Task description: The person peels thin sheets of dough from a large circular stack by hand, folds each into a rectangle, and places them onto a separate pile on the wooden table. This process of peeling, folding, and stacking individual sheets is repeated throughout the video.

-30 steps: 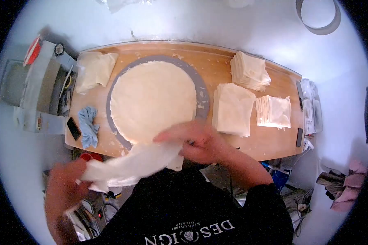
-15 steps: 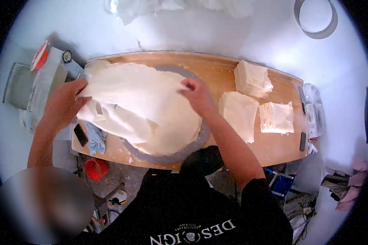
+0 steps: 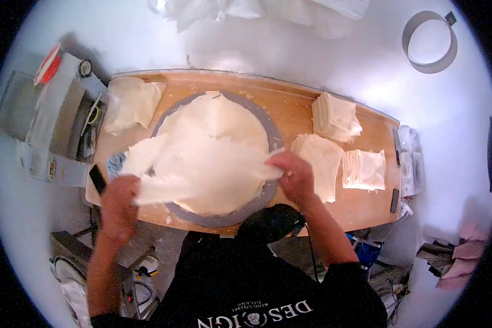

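A thin, pale sheet of dough [image 3: 202, 175] is stretched between my two hands over a round grey board [image 3: 275, 131]. More pale dough [image 3: 213, 115] lies on that board, and a flap of it hangs past the board's left side. Closed on the near left corner of the sheet is my left hand [image 3: 121, 199], at the table's front edge. My right hand [image 3: 292, 174] pinches the opposite corner, just right of the board. Parts of the sheet are smeared by motion.
Right of the board sit stacks of cut pale sheets: one at the back [image 3: 336, 116], one in front [image 3: 317, 167], one at the right [image 3: 364, 169]. A folded pale pile [image 3: 132, 101] lies back left. Near the left edge are a black phone [image 3: 97, 179] and a blue cloth [image 3: 116, 164].
Both hands have come down toward the front edge, pulling the sheet with them. My left hand also moved right. The folded pile at the back left is now uncovered.
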A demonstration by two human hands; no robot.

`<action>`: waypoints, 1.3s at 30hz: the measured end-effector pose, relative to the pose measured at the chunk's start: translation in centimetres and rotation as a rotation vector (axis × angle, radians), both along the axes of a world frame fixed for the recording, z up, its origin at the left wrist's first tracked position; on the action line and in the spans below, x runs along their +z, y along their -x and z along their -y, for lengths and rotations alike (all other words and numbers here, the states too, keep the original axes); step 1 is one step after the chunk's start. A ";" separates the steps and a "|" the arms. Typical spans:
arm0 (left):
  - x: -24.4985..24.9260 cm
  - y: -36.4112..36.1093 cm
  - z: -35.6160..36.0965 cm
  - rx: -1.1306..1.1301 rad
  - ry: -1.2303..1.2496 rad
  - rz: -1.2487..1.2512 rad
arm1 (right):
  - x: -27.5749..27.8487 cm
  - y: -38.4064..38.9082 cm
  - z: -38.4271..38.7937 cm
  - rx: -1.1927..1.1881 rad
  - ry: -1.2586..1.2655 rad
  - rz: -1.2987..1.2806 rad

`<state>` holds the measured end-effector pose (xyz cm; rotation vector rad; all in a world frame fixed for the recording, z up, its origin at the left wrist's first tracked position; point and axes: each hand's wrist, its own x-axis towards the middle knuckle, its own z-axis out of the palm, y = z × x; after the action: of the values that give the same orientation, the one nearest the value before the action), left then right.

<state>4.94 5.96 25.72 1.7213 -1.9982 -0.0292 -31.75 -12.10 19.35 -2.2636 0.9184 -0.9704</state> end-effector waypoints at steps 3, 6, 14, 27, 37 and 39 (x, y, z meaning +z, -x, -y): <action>-11.0 1.0 -4.1 0.074 -0.216 -0.024 | -7.0 1.4 -2.5 0.106 -0.090 -0.199; -17.8 3.6 -7.0 0.109 -0.341 -0.107 | -12.0 1.8 -3.9 0.225 -0.186 -0.492; -25.4 6.0 -13.7 0.158 -0.649 -0.284 | -16.0 2.4 -3.9 0.357 -0.306 -0.603; -29.4 -2.8 -9.5 0.830 -0.411 -1.131 | -17.5 -12.8 9.5 -0.069 -0.191 -0.475; -32.2 1.2 -13.4 1.010 -0.606 -1.399 | -25.7 -4.3 10.5 -0.369 -0.507 -0.569; -31.2 1.7 -13.0 1.019 -0.698 -1.363 | -25.6 -4.6 10.7 -0.209 -0.632 -0.538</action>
<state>3.29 18.92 -5.48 1.9632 -0.0401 -1.2427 -27.15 -22.83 -6.24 -1.9036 1.4623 -0.0767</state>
